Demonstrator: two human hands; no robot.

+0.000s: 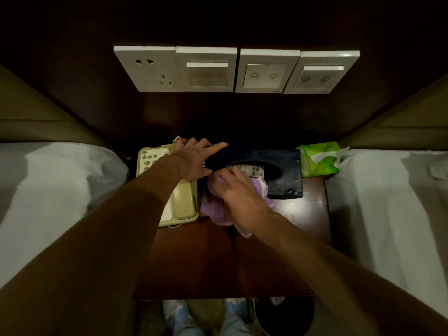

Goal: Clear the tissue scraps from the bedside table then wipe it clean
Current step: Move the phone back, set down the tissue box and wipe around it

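While the right hand (242,196) clamps the purple cloth (212,207) on the bedside table (218,263) beside the tissue box (288,166), steady that box with the left hand (194,161), fingers spread flat. Wipe in overlapping strokes.

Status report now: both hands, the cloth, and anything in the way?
Left hand rests on black box, fingers straight. Right hand grips purple cloth on table beside box. Phone and box crowd the wiping area.

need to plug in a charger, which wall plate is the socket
The leftmost plate: it alone has plug holes; the rest carry buttons.
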